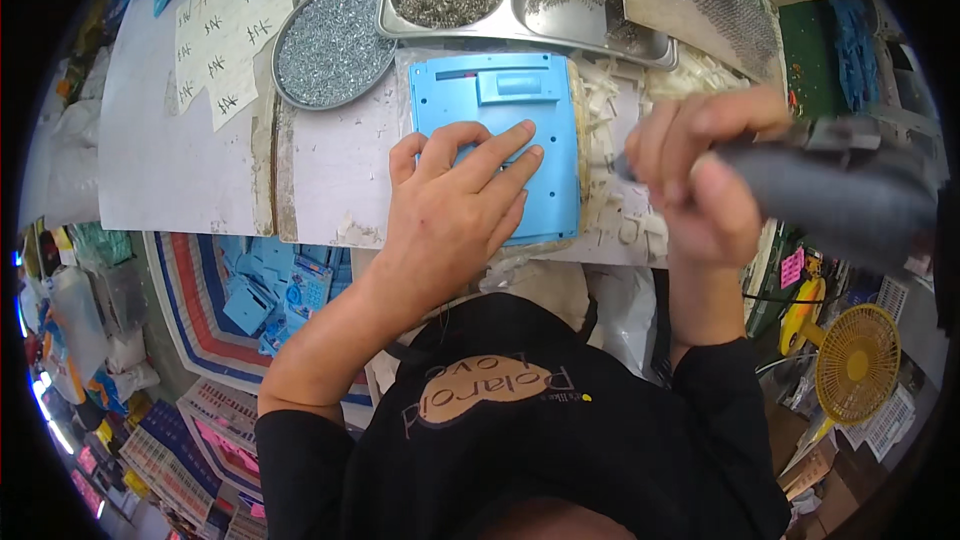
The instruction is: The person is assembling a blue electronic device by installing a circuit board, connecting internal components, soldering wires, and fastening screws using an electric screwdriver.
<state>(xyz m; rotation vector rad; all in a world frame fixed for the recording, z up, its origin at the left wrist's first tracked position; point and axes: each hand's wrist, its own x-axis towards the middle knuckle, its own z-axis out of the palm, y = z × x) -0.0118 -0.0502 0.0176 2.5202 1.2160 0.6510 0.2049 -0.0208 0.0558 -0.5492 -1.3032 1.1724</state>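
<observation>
A light-blue plastic casing [560,175] with small dark holes and a raised rectangular part lies flat on the worktable in front of me. My left hand [435,190] rests on it, fingers spread and open, covering its left and middle part. To the right of the casing, my right hand [700,165] is closed around a dark grey power screwdriver [840,190]. Motion smears the tool, and its tip end points left, apart from the casing. I cannot make out a screw on it.
Behind the casing stand a round dish of silvery screws [335,45] and a steel compartment tray [480,35] with small metal parts. A brown board [700,10] leans over the tray's right end. A striped bag [190,290] of blue parts sits lower left; a yellow fan [857,363] lower right.
</observation>
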